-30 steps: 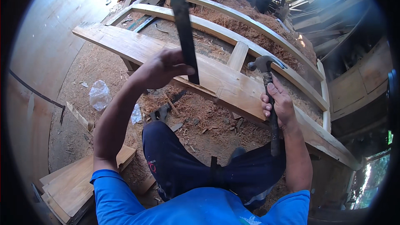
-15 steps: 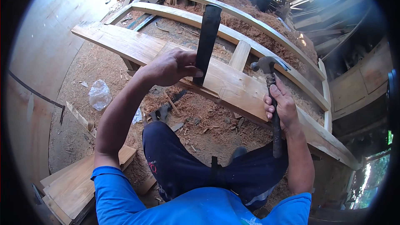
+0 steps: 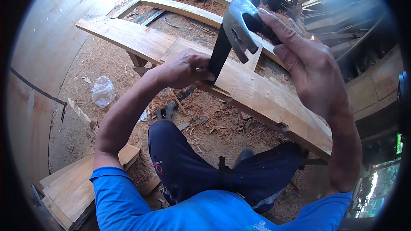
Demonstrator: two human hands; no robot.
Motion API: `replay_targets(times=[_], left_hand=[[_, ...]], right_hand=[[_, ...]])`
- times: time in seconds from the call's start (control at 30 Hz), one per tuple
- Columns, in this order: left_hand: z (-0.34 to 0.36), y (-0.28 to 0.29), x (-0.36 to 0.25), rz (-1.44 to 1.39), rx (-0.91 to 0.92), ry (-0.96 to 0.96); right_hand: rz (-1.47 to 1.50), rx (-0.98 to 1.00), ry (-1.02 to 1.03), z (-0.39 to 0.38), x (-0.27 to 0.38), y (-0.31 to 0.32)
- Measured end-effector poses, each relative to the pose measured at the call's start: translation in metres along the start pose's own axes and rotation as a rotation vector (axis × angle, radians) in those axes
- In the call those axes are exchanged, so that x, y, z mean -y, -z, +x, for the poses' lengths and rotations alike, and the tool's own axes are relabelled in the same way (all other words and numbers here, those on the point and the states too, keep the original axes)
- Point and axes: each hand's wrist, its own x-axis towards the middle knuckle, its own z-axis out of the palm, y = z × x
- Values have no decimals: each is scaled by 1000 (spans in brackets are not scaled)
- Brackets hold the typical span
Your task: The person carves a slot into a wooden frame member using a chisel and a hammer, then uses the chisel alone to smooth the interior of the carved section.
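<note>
My left hand [image 3: 186, 69] is closed around the lower part of a broad, flat dark chisel [image 3: 219, 51], which stands nearly upright on the near edge of a long wooden plank [image 3: 257, 92]. In my right hand [image 3: 310, 64] is a claw hammer [image 3: 239, 23], raised close to the camera. Its head covers the chisel's top, so I cannot tell whether they touch. Notches show along the plank's near edge, to the right of the chisel.
A curved wooden frame [image 3: 188, 10] lies beyond the plank, among sawdust. A handsaw [image 3: 168, 110] rests on the ground near my left knee. Crumpled clear plastic [image 3: 103, 91] lies at left, stacked boards [image 3: 77, 188] at lower left. Scrap wood [image 3: 338, 21] is piled at far right.
My right hand has lifted the hammer from the plank's right part, up and leftward to above the chisel. My left hand keeps its grip on the chisel, with little movement.
</note>
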Motion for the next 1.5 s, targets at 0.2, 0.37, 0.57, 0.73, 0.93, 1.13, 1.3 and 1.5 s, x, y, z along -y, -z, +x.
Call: replay_targets(times=[0.2, 0.37, 0.57, 0.73, 0.93, 1.13, 1.3, 1.5], left_hand=[[-5, -16, 4, -86, -56, -31], [-6, -33, -12, 318, -68, -272], [-20, -12, 16, -495, -161, 136], [3, -22, -31, 364, 90, -120], [-28, -11, 43, -575, -257, 49], [-54, 39, 44, -696, -480, -269], [-1, 7, 5, -414, -87, 209], [0, 8, 10, -325, -5, 211]], right_hand=[[355, -109, -247, -9, 5, 33], [471, -4, -637, -38, 10, -3], [1147, -26, -1120, -108, -36, -38], [1161, -58, -1248, -122, -50, -55], [1233, 24, -1215, -122, -60, -52], [1186, 52, -1197, -124, -56, -54], [1196, 15, -1214, -128, -60, -53], [1166, 18, -1197, -125, -54, -54]])
